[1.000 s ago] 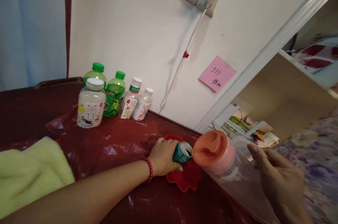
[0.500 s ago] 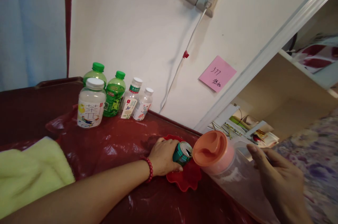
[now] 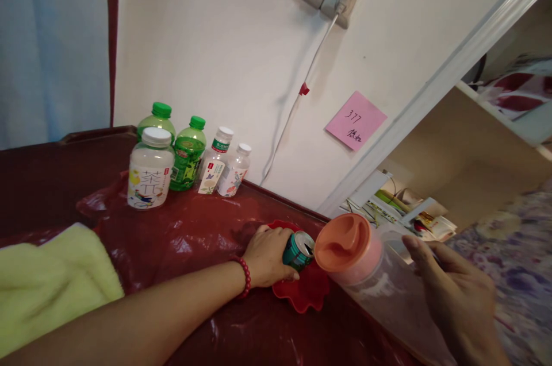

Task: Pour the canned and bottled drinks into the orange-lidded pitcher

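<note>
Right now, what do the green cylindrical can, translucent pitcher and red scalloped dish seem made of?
Green cylindrical can: likely printed metal, given its bare silvery top. Translucent pitcher: smooth, probably plastic, its body hazily clear. Red scalloped dish: likely glossy plastic, evenly coloured.

Hands (image 3: 267,257), two; drink can (image 3: 295,251), one; pitcher (image 3: 376,281), one; red dish (image 3: 307,291), one; green-capped bottles (image 3: 188,162), two; white-capped bottles (image 3: 150,173), three; yellow towel (image 3: 60,282), one; bead bracelet (image 3: 247,277), one; pink note (image 3: 356,120), one; curtain (image 3: 54,50), one.
</note>
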The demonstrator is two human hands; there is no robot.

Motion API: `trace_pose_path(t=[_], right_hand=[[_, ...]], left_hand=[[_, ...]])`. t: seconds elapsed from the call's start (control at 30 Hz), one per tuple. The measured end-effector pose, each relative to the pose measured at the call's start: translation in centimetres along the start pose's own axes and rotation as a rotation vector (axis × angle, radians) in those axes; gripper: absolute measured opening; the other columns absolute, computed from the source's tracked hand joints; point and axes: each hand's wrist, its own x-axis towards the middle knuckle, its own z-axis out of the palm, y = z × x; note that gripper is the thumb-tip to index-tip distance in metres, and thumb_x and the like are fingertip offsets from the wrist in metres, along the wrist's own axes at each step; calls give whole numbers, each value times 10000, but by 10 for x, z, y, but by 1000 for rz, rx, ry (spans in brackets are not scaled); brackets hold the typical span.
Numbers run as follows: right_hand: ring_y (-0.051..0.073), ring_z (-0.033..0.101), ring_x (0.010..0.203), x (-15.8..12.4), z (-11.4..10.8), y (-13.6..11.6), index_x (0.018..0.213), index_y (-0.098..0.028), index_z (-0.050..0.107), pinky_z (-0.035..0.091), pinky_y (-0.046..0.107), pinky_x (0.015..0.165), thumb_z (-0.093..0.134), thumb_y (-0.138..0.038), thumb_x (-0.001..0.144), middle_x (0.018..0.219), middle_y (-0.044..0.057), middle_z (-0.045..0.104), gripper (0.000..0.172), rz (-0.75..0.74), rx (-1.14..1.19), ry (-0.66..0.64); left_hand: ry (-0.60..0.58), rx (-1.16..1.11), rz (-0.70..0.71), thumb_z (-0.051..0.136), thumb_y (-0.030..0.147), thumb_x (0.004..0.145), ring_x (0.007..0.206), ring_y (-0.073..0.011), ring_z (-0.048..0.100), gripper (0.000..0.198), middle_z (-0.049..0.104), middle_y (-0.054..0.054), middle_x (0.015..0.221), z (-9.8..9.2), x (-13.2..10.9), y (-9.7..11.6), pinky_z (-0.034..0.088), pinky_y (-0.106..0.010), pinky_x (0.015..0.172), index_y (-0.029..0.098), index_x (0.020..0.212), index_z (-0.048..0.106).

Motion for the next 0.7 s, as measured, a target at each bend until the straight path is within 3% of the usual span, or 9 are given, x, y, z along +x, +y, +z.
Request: trace_pose_path(t=[0.7], right_hand=[[196,496,635,0,4,1,659,-203,679,337,309,580,635,-818,661,564,-7,563,616,5,11,-8]], left_hand=[[17,-5,4,900,507,606,1127,-358,649,723,720,-113,1196,1,0,-1,433,-513,1035,178,1194,640]])
